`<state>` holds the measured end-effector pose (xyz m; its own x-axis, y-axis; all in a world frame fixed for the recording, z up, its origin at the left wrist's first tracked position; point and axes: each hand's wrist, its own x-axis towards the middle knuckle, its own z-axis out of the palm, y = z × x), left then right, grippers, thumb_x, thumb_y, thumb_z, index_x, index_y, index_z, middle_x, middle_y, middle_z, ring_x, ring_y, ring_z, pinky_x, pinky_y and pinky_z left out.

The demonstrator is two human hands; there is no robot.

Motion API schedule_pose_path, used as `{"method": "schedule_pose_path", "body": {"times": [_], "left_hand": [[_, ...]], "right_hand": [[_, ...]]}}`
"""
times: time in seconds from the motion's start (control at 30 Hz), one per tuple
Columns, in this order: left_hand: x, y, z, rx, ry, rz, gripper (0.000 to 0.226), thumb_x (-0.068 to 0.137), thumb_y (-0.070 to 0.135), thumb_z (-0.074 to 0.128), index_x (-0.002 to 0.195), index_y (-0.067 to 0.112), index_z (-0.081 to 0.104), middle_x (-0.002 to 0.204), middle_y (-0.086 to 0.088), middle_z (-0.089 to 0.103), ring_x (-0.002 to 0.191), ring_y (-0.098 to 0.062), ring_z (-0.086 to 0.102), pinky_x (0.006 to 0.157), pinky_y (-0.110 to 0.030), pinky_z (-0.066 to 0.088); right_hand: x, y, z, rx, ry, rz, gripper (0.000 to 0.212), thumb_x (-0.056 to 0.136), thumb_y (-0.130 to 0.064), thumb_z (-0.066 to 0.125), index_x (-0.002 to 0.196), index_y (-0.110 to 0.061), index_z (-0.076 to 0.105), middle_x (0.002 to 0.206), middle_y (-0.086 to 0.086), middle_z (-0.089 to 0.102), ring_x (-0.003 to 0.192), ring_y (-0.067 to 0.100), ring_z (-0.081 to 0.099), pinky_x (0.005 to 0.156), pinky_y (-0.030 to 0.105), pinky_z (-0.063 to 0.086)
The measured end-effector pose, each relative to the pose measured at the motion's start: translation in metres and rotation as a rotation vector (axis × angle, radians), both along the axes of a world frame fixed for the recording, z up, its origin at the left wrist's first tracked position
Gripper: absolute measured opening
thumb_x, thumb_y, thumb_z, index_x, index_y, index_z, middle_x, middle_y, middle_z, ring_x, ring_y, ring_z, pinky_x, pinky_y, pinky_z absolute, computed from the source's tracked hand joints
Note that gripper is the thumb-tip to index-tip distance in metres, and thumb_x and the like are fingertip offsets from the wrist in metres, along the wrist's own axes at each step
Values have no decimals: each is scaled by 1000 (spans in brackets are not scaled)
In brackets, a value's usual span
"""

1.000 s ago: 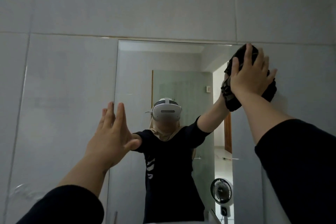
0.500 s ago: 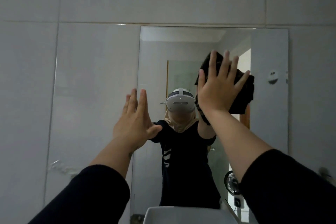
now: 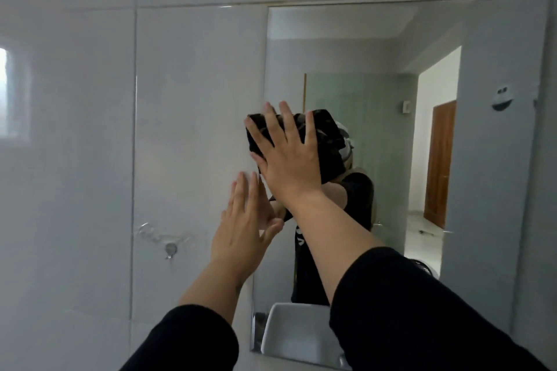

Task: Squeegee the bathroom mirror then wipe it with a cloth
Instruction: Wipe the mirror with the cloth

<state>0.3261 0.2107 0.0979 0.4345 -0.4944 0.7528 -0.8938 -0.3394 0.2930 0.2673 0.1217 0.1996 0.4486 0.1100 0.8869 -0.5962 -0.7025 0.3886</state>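
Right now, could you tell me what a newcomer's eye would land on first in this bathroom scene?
Most striking is the right hand, fingers spread, pressing a dark cloth flat against the mirror near its left edge. Just below it, the left hand is raised open by the mirror's left border, holding nothing. In the glass, the person's reflection in a black shirt stands behind the cloth, with a bright doorway to the right.

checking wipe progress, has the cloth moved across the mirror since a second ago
Yes. The cloth under the right hand has gone from the mirror's upper right corner to its left edge, and lower.
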Motion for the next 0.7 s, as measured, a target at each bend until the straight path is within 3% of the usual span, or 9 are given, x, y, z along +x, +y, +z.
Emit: {"method": "schedule_pose_path", "body": {"times": [0.2, 0.47, 0.7], "left_hand": [[-16, -2, 6, 88, 56, 74, 91, 93, 35, 55, 146, 35, -19, 156, -6, -28, 145, -24, -18, 109, -51, 35], [-16, -4, 7, 127, 79, 102, 95, 92, 30, 57, 145, 34, -21, 155, -7, -29, 145, -27, -17, 112, -53, 27], [-8, -9, 3, 73, 67, 96, 99, 90, 32, 59, 143, 38, -24, 155, -5, -28, 145, -26, -18, 112, -52, 25]], "right_hand": [[-38, -26, -19, 36, 23, -77, 64, 95, -55, 27, 151, -35, 2, 160, 6, 11, 147, 30, 10, 114, 59, 3], [-113, -75, -21, 203, -104, -155, 65, 96, -53, 29, 151, -34, 1, 161, 6, 10, 147, 31, 9, 112, 62, 5], [-183, -129, -19, 443, -354, -263, 63, 96, -54, 23, 151, -34, 0, 162, 5, 6, 148, 30, 7, 110, 67, 8]]}}
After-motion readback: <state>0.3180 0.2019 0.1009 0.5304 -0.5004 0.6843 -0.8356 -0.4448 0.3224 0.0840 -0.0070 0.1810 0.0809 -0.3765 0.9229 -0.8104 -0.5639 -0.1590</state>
